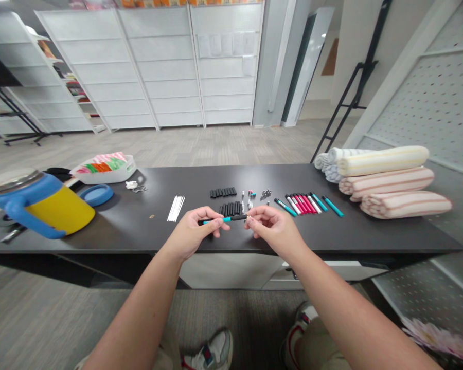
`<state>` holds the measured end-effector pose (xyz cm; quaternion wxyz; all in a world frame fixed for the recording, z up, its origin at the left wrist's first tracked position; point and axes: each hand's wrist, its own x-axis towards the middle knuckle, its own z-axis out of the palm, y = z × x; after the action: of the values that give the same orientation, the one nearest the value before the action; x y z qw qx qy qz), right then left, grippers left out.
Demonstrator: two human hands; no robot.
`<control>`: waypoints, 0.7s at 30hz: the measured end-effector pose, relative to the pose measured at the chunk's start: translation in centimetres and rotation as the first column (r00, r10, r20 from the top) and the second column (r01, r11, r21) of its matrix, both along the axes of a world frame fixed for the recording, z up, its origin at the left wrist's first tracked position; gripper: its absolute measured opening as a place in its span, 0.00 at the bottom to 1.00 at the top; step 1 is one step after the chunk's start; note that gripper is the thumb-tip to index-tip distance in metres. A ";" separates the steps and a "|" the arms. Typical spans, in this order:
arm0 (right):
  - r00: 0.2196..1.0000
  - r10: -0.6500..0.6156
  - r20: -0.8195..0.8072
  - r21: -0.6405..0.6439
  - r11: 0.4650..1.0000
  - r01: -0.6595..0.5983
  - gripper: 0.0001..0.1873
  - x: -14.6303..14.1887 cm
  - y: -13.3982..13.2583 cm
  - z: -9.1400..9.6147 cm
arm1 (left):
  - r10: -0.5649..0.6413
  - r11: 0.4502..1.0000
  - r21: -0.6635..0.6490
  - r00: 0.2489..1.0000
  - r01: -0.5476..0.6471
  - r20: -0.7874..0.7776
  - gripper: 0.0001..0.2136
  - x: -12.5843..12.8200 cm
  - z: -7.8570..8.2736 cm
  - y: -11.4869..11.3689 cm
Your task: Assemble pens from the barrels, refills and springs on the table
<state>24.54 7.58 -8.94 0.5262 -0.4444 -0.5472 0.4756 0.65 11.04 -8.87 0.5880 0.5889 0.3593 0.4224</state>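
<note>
Just above the table's front edge, a teal-and-black pen (237,218) is held level. My left hand (193,231) grips its teal part between thumb and fingers. At the pen's right end, the thumb and fingertips of my right hand (273,224) pinch its tip; any small part there is too small to make out. Behind my hands lie short black tubes (223,192) and longer black tubes (230,208) in rows, with small metallic parts (266,194) to their right. Pink and teal pen barrels (304,203) lie beside my right hand, and thin white sticks (176,208) lie left of my left hand.
On the dark table (158,177), a blue-and-yellow jug (61,208) stands at left near a blue lid (96,195). Behind it is a white basket (104,176) of colourful packets. Rolled towels (393,177) are stacked at right. White shelving (158,67) stands beyond.
</note>
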 end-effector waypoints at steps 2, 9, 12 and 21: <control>1.000 0.004 -0.002 -0.003 1.000 -0.004 0.21 0.0 0.0 0.0 | -0.003 1.000 -0.002 1.000 0.003 0.004 0.14 0.0 0.0 0.0; 1.000 0.010 -0.008 -0.001 1.000 -0.010 0.20 0.1 0.1 -0.3 | -0.011 1.000 0.006 1.000 0.011 -0.003 0.13 -0.1 -0.1 0.0; 1.000 0.010 -0.006 -0.003 1.000 -0.010 0.20 0.1 0.1 -0.3 | -0.008 1.000 0.013 1.000 0.008 -0.010 0.13 -0.1 -0.2 0.0; 1.000 0.021 -0.010 -0.011 1.000 -0.021 0.20 0.1 0.1 -0.2 | -0.015 1.000 0.004 1.000 0.015 -0.003 0.13 -0.1 0.0 0.0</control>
<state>24.65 7.65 -9.12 0.5213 -0.4394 -0.5465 0.4863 0.58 11.02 -8.89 0.5894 0.5934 0.3549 0.4177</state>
